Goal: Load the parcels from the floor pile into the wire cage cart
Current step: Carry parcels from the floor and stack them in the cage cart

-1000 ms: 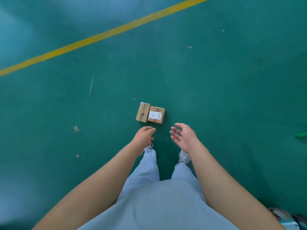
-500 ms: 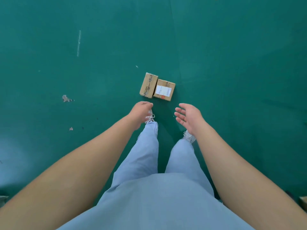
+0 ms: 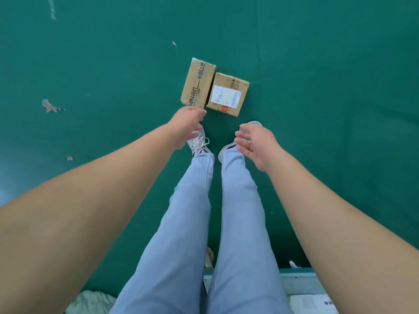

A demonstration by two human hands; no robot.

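Green floor [image 3: 317,109]: it is filling the whole view, with a few pale scuff marks [image 3: 51,105] on the left side.
Narrow brown cardboard parcel with dark printed letters [image 3: 197,83]: it is lying flat on the floor, in front of the feet, touching the parcel on its right.
Square brown cardboard parcel with a white shipping label [image 3: 227,94]: it is lying flat on the floor, just beside the narrow one, with a small red mark near its close edge.
Left hand [image 3: 186,128]: it is reaching down above the close end of the narrow parcel; the fingers are bending downward and holding nothing, and I cannot tell if the fingertips are touching the cardboard.
Right hand [image 3: 255,143]: it is hanging released, palm turned inward, fingers loosely spread, near the square parcel but apart from it.
Light blue trousers [image 3: 188,223]: they are covering both legs in the middle.
White laced sneakers [image 3: 199,142]: they are standing together, just before the two parcels.
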